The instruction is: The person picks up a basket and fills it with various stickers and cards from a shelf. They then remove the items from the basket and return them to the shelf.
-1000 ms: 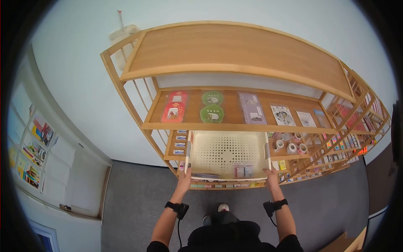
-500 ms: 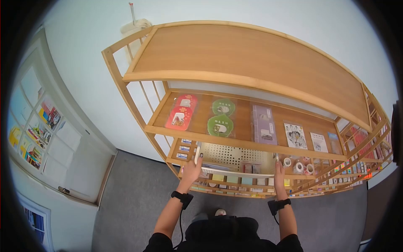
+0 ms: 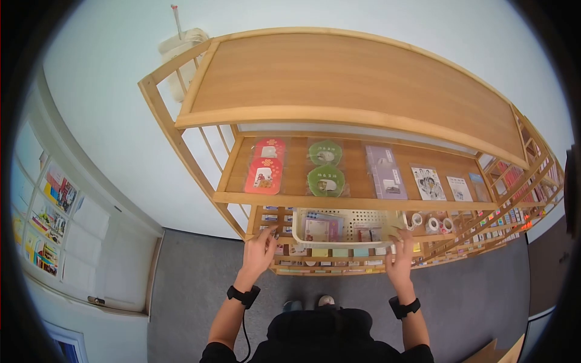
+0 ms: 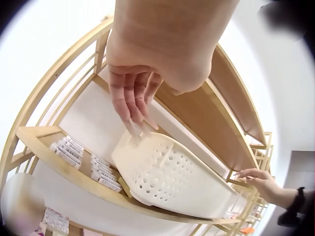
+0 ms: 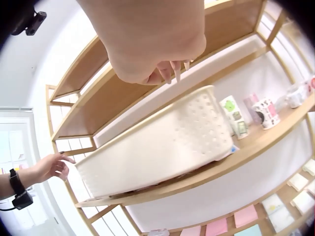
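A cream perforated basket [image 3: 345, 245] rests on the shelf below the one with the red and green packets; its near wall [image 5: 147, 152] shows in the right wrist view. Flat packets [image 3: 322, 230] lie at its left, small ones [image 3: 368, 235] towards its right. My left hand [image 3: 259, 253] is just off the basket's left end, fingers loosely spread and holding nothing; the left wrist view has its fingers [image 4: 132, 96] by the basket's end [image 4: 167, 169]. My right hand [image 3: 399, 259] is by the right end, fingers lightly bent; whether they touch the rim is unclear.
Red [image 3: 264, 175], green [image 3: 327, 180] and purple packets [image 3: 387, 175] lie on the shelf above. Tape rolls [image 3: 432, 225] stand right of the basket, small white boxes [image 4: 69, 151] left of it. The wooden top board [image 3: 351, 78] overhangs; a door [image 3: 91, 242] is at left.
Both hands have let go of the basket's ends, the left moving outward. The basket, earlier held out in front, is now back on the shelf, and the flat packets inside show more fully.
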